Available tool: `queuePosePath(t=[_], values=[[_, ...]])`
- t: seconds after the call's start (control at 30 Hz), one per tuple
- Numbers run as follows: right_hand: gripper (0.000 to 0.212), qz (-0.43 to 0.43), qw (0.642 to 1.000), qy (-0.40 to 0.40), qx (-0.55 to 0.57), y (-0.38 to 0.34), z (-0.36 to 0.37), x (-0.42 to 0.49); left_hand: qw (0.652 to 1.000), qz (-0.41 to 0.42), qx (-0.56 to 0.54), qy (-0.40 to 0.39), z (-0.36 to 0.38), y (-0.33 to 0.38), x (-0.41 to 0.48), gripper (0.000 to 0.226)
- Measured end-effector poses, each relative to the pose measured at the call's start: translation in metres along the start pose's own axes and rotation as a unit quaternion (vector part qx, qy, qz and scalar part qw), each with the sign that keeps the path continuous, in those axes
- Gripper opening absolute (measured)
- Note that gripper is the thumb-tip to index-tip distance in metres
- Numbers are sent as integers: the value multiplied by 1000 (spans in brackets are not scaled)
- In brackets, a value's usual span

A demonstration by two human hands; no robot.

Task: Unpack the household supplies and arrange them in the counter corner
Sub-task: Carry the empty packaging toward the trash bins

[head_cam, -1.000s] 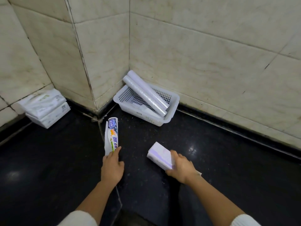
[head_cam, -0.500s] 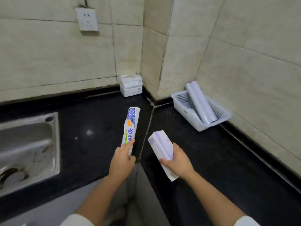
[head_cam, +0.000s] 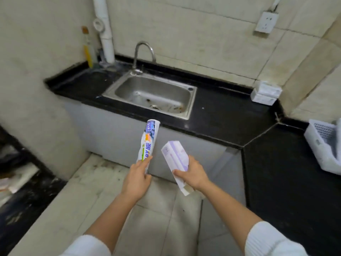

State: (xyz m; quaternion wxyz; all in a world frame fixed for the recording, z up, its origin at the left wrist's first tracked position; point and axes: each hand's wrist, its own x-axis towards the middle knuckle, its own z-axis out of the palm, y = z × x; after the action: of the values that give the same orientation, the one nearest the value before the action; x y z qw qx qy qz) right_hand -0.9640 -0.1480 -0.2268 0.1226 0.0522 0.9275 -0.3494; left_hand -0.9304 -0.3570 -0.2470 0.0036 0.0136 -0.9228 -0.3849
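My left hand [head_cam: 137, 179] grips the lower end of a printed white cling-film wrapper [head_cam: 147, 143], which stands nearly upright in the air. My right hand [head_cam: 191, 172] holds a long white and lilac box [head_cam: 175, 159], tilted, with its open end below the hand. Both are held over the floor, in front of the sink cabinet. At the far right edge a white plastic basket [head_cam: 322, 150] sits on the black counter [head_cam: 230, 115]. Two stacked tissue packs [head_cam: 265, 93] stand in the counter corner against the wall.
A steel sink [head_cam: 153, 93] with a curved tap [head_cam: 144, 52] is set in the counter straight ahead. A white drain pipe [head_cam: 105, 30] and a yellow-handled brush [head_cam: 87, 50] are at the back left. A socket [head_cam: 265, 23] is on the wall. The tiled floor [head_cam: 103, 185] lies below.
My view has swung left from the counter corner to the sink. Both hands have come off the counter with the wrapper and the box, now held over the floor.
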Motion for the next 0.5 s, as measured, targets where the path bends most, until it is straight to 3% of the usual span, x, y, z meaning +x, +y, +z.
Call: queuePosePath(t=[0.33, 0.5], values=[[72, -104, 984, -140, -32, -180, 246, -136, 982, -159, 19, 98, -185, -213, -229, 65], [70, -159, 953, -243, -86, -256, 386, -222, 949, -283, 0, 142, -262, -312, -354, 64]])
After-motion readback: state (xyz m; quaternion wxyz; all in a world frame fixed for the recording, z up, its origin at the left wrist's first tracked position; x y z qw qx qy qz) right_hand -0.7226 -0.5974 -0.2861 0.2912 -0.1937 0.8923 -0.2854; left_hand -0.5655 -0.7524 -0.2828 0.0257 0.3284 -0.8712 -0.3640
